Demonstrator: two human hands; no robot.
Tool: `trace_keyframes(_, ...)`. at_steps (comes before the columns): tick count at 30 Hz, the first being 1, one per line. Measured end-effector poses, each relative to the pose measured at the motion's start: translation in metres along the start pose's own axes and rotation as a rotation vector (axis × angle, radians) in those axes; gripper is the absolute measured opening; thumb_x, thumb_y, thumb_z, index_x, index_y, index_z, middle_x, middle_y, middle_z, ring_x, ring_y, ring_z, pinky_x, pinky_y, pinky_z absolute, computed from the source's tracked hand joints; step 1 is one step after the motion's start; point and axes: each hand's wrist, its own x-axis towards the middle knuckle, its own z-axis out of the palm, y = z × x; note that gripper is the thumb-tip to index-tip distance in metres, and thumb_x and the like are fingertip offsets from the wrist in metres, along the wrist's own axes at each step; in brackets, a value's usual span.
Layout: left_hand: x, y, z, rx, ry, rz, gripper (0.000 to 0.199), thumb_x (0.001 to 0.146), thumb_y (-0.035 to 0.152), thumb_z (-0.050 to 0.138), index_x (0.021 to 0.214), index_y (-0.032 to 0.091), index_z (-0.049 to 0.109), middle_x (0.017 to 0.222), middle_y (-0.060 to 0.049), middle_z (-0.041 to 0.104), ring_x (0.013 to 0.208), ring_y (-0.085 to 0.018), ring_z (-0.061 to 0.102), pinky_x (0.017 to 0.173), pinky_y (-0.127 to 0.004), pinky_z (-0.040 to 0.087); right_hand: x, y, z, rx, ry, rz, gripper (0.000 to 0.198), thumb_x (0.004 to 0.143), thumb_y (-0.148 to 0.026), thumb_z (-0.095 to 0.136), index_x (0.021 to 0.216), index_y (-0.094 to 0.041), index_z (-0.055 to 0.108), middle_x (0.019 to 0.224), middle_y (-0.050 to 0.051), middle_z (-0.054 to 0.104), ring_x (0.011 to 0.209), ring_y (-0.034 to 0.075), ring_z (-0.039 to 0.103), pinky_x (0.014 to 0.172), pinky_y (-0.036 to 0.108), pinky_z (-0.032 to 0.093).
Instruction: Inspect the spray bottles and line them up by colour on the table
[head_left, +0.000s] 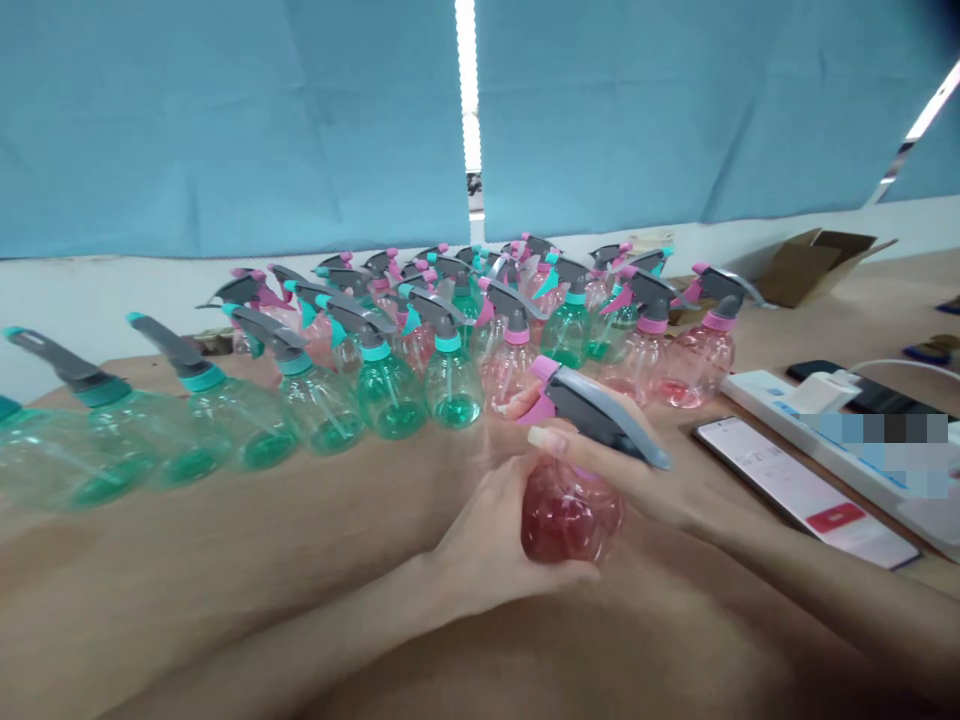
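Note:
A red see-through spray bottle (571, 515) with a grey and pink trigger head is held up between both hands, above the near part of the table. My left hand (487, 535) wraps its round body from the left and below. My right hand (622, 455) grips around the neck, just under the grey head, with a fingertip by the pink trigger. Part of the bottle's neck is hidden by the fingers. Beyond the hands stand several more spray bottles, among them a green one (452, 388) with a turquoise collar and a pink one (701, 360).
Several green bottles (322, 415) form a row along the left. To the right lie a phone (795, 490) with a lit screen, a white power strip (757, 390) with a plugged-in charger (821, 393), and a dark phone (877, 390). An open cardboard box (802, 270) sits far right.

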Motion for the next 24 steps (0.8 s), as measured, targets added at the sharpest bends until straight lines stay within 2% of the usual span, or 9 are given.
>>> trace_keyframes(5,-0.004,-0.014,-0.009,0.116,-0.030,0.005,0.087,0.071,0.054,0.075,0.141,0.024,0.033,0.137,-0.012,0.050,0.125,-0.037,0.046,0.100,-0.056,0.039,0.009,0.010,0.003,0.002,-0.016,0.001,0.014,0.085,-0.040,0.060,0.085,-0.026,0.062,0.092,-0.002,0.068,0.083,0.017,0.064,0.078,0.032,0.052)
trace_keyframes(8,-0.012,-0.025,-0.015,0.259,-0.057,-0.005,0.086,0.074,0.053,0.073,0.142,0.022,0.031,0.142,-0.013,0.044,0.131,-0.036,0.039,0.104,-0.056,0.034,0.015,0.017,0.003,-0.029,0.010,0.007,0.021,0.086,-0.045,0.058,0.081,-0.025,0.060,0.080,-0.002,0.066,0.069,0.015,0.060,0.067,0.030,0.050)
trace_keyframes(12,-0.022,-0.039,-0.022,0.402,-0.078,-0.024,0.078,0.080,0.050,0.067,0.142,0.018,0.033,0.147,-0.015,0.037,0.135,-0.033,0.033,0.108,-0.052,0.029,0.020,0.026,0.004,-0.081,0.075,0.004,0.027,0.088,-0.051,0.051,0.079,-0.027,0.059,0.064,-0.003,0.055,0.059,0.014,0.053,0.054,0.027,0.044)
trace_keyframes(18,-0.029,-0.047,-0.026,0.461,-0.098,-0.038,0.068,0.088,0.050,0.057,0.143,0.018,0.034,0.150,-0.014,0.034,0.137,-0.032,0.031,0.109,-0.051,0.028,0.025,0.029,0.004,-0.011,0.041,-0.017,0.031,0.090,-0.048,0.050,0.072,-0.025,0.058,0.061,-0.004,0.054,0.048,0.010,0.049,0.044,0.026,0.039)
trace_keyframes(24,-0.028,-0.045,-0.026,0.459,-0.101,-0.031,0.066,0.088,0.049,0.057,0.143,0.018,0.036,0.150,-0.015,0.033,0.137,-0.033,0.032,0.109,-0.053,0.028,0.027,0.034,0.003,-0.014,0.025,-0.089,0.029,0.092,-0.040,0.049,0.070,-0.023,0.056,0.063,-0.005,0.055,0.050,0.009,0.045,0.047,0.026,0.036)
